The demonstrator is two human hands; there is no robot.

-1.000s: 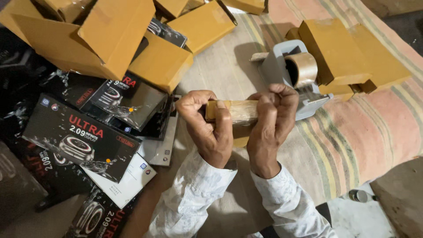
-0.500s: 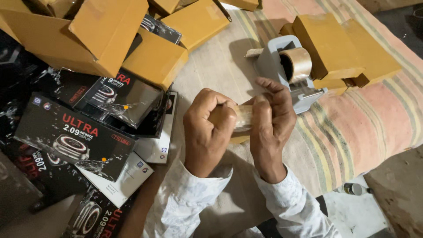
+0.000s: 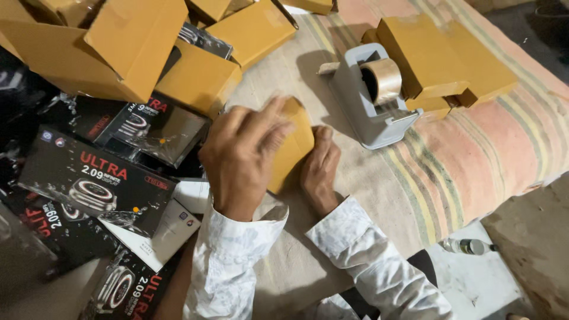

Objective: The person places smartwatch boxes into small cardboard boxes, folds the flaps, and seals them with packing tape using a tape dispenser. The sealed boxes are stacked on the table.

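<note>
Small brown cardboard box [image 3: 294, 145] sits at the centre of the frame on the striped cloth [image 3: 474, 154], held between both of my hands. My left hand [image 3: 240, 157] lies over its top and left side with fingers spread and curled onto it, gripping it; my right hand [image 3: 320, 172] presses flat against its lower right edge, fingers closed on that side. I cannot tell from here whether the box's flap is fully closed or whether any tape is already on it, since my left hand covers most of the top. The grey tape dispenser [image 3: 370, 98] with its roll stands just to the upper right, apart from the box. Beyond it, at the upper right, a stack of plain brown boxes [image 3: 444, 65] lies together; these look finished to me. At the left and lower left, several black printed product cartons [image 3: 95, 178] lie loose, and I judge those yet to be packed. More open brown boxes [image 3: 124, 47] are heaped at the upper left. So I judge this one box mid-way, with a good share left.
</note>
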